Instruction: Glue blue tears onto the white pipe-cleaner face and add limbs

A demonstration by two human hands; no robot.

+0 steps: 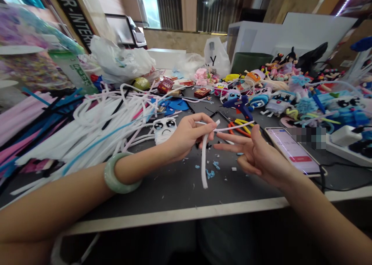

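Note:
My left hand (193, 135), with a pale green bangle on its wrist, pinches a white pipe cleaner (204, 162) between thumb and fingers. One length of it hangs down over the table. A thin pale pink pipe cleaner (235, 126) sticks out to the right from the same pinch. My right hand (255, 152) is open beside it, index and middle fingers stretched towards the left hand and thumb raised. The thin stem's far end passes close to that thumb; whether they touch I cannot tell. Behind my left wrist sits a white wrapped figure (164, 130) with big eyes and a frown.
White pipe cleaners (95, 129) are heaped at left. A blue glue gun (238, 105), orange-and-yellow-handled tools (242, 127), a phone (295, 150) and a power strip (350, 150) lie at right. Behind are plush figures (280, 102) and plastic bags (119, 59). Blue scraps (209, 174) dot the table.

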